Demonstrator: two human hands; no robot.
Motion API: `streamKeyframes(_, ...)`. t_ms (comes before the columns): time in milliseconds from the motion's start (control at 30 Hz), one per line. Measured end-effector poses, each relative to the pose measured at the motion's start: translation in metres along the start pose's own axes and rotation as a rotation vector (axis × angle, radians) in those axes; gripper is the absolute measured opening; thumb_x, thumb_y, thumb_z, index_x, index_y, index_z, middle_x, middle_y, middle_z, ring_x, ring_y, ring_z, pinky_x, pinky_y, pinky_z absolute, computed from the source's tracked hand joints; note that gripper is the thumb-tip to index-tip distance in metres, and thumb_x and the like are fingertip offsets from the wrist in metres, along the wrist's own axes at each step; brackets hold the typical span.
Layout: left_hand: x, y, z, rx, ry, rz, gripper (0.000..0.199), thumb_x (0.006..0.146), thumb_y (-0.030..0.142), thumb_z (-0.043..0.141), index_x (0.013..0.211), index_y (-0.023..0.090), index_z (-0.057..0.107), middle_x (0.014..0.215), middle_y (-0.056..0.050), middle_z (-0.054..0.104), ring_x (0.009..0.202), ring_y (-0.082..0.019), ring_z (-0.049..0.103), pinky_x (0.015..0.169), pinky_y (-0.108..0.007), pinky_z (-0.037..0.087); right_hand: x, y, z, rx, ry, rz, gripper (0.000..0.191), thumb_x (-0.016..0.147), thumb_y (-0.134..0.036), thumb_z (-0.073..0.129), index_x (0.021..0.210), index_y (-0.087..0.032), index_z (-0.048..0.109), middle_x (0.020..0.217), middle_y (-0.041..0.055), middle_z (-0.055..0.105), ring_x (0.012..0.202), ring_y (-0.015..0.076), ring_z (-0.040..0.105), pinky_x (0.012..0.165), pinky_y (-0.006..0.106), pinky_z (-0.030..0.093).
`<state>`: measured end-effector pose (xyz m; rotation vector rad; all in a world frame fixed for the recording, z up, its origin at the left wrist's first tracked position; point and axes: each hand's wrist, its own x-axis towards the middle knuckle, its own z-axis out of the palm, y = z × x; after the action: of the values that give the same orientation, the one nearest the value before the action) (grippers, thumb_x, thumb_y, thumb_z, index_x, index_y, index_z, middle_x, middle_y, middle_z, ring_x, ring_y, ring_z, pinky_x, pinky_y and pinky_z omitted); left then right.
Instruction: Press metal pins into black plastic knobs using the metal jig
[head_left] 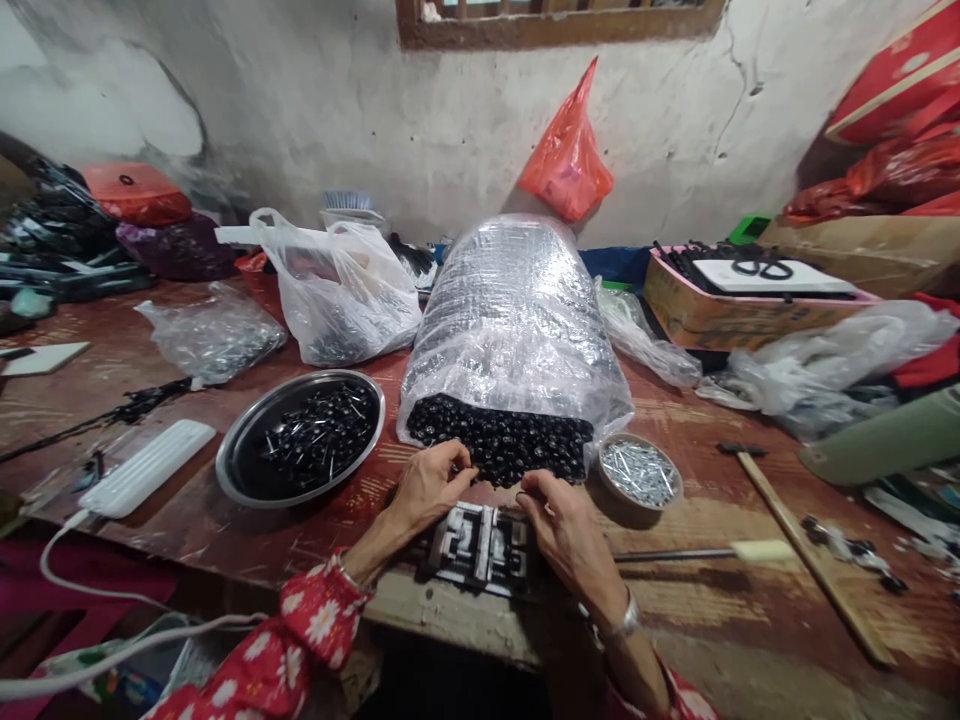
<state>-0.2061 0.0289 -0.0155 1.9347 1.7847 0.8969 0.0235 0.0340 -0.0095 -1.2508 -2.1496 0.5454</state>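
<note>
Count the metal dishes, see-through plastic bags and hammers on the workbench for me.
Metal dishes: 2 (wide steel dish, small bowl)
See-through plastic bags: 5 (large full bag, white carrier bag, flat bag, middle crumpled bag, right crumpled bag)
Hammers: 1 (wooden-handled hammer)
Total: 8

Steel dish L of plastic bag
</note>
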Motion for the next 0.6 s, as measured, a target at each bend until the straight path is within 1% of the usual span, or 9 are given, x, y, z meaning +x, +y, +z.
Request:
streamKeyframes(33,-0.005,0.000,-0.002,-0.058,0.023,0.026,0.015,0.092,0.025,0.063,0.104,0.019,0.071,0.089,-0.001,0.073,0.076,-0.013,0.065,0.069,-0.024,0.048,-0.005,-0.002,-0.003,0.020,0.043,-0.037,0.014,0.101,-0.028,0.051,0.100,-0.024,0.064,0.091,0.0028,0.071,0.084,0.0188,0.063,0.076,0.031,0.048)
streamKeyframes(100,-0.016,0.001,-0.006,-0.166,0.046,0.106,0.025,0.094,0.023,0.062,0.117,0.020,0.069,0.099,-0.004,0.073,0.082,-0.014,0.067,0.074,-0.025,0.051,-0.015,-0.006,-0.005,0.027,0.061,-0.096,0.014,0.102,-0.027,0.051,0.101,-0.024,0.065,0.093,0.0038,0.070,0.087,0.0200,0.061,0.078,0.033,0.048)
streamKeyframes(133,-0.022,0.002,-0.007,-0.200,0.039,0.157,0.025,0.094,0.023,0.061,0.118,0.020,0.070,0.101,-0.005,0.073,0.085,-0.015,0.067,0.078,-0.027,0.053,-0.019,-0.008,-0.004,0.017,0.051,-0.113,0.014,0.102,-0.026,0.051,0.099,-0.024,0.065,0.093,0.0038,0.069,0.088,0.0205,0.059,0.078,0.033,0.047)
streamKeyframes(200,-0.033,0.003,-0.010,-0.207,-0.001,0.247,0.017,0.096,0.023,0.061,0.108,0.019,0.073,0.100,-0.006,0.073,0.090,-0.017,0.068,0.083,-0.030,0.053,-0.027,-0.011,0.000,-0.034,0.032,-0.130,0.013,0.103,-0.026,0.053,0.097,-0.024,0.064,0.091,0.0034,0.067,0.088,0.0216,0.056,0.078,0.035,0.045)
streamKeyframes(267,-0.042,0.001,-0.010,-0.167,-0.024,0.313,0.014,0.097,0.022,0.060,0.102,0.020,0.074,0.097,-0.006,0.073,0.092,-0.018,0.068,0.086,-0.032,0.053,-0.033,-0.014,0.007,-0.112,0.040,-0.134,0.011,0.102,-0.024,0.054,0.096,-0.024,0.063,0.092,0.0035,0.065,0.090,0.0226,0.053,0.079,0.036,0.042)
streamKeyframes(333,-0.048,-0.002,-0.009,-0.101,-0.018,0.353,0.015,0.098,0.021,0.060,0.104,0.020,0.074,0.097,-0.006,0.073,0.092,-0.019,0.066,0.086,-0.033,0.053,-0.036,-0.015,0.014,-0.179,0.071,-0.128,0.012,0.102,-0.022,0.053,0.094,-0.024,0.061,0.095,0.0043,0.063,0.091,0.0232,0.051,0.079,0.037,0.041)
streamKeyframes(400,-0.052,-0.006,-0.006,-0.062,0.003,0.373,0.015,0.098,0.021,0.060,0.105,0.021,0.073,0.101,-0.007,0.072,0.095,-0.020,0.064,0.087,-0.034,0.053,-0.037,-0.015,0.019,-0.219,0.101,-0.115,0.015,0.102,-0.022,0.051,0.090,-0.023,0.059,0.095,0.0046,0.061,0.091,0.0231,0.050,0.079,0.037,0.039)
streamKeyframes(467,-0.054,-0.009,-0.004,-0.054,0.019,0.364,0.014,0.097,0.022,0.060,0.104,0.021,0.073,0.104,-0.008,0.070,0.098,-0.020,0.063,0.088,-0.034,0.052,-0.037,-0.015,0.021,-0.239,0.117,-0.106,0.015,0.102,-0.021,0.052,0.087,-0.023,0.058,0.093,0.0042,0.060,0.090,0.0226,0.050,0.078,0.036,0.039)
streamKeyframes(600,-0.055,-0.006,-0.003,-0.084,0.012,0.255,0.013,0.094,0.019,0.060,0.099,0.022,0.072,0.108,-0.006,0.067,0.102,-0.020,0.063,0.092,-0.034,0.051,-0.036,-0.013,0.022,-0.241,0.098,-0.080,0.010,0.100,-0.022,0.057,0.091,-0.023,0.060,0.094,0.0036,0.059,0.090,0.0225,0.050,0.078,0.036,0.038)
